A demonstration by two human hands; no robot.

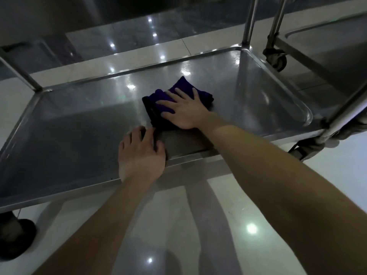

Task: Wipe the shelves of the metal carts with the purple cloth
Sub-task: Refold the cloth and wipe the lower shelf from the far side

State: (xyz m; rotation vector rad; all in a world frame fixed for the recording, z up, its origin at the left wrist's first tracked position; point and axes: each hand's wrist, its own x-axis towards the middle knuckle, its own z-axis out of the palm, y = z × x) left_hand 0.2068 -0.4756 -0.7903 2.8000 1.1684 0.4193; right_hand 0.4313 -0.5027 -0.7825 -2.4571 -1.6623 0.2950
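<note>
A folded purple cloth (183, 88) lies near the middle of the low steel cart shelf (69, 132). My right hand (183, 111) lies flat on top of the cloth, fingers spread, pressing it onto the metal. My left hand (141, 155) rests on the shelf's near rim, fingers spread on the metal just left of the cloth, holding nothing. Part of the cloth is hidden under my right palm.
Upright steel posts (250, 20) rise at the shelf's corners. A second cart (317, 42) with a caster wheel (277, 59) stands at the right. Another caster (14, 239) sits at the lower left. Glossy tiled floor (198, 235) lies below.
</note>
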